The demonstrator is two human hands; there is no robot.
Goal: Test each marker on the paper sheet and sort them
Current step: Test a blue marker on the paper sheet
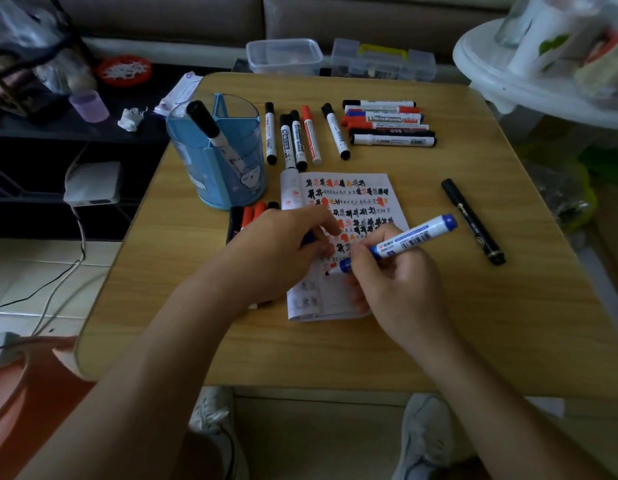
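My right hand grips a blue whiteboard marker, its uncapped tip touching the paper sheet, which is covered with black and red test scribbles. My left hand rests on the sheet's left side and pinches what looks like the marker's blue cap. Under my left hand lie several red and black markers. A row of markers lies above the sheet. Another stacked group of markers is at the back right. One black marker lies alone to the right.
A blue pen holder with one black-capped marker stands left of the sheet on the wooden table. Clear plastic boxes sit beyond the far edge. A white plastic stool stands at the right.
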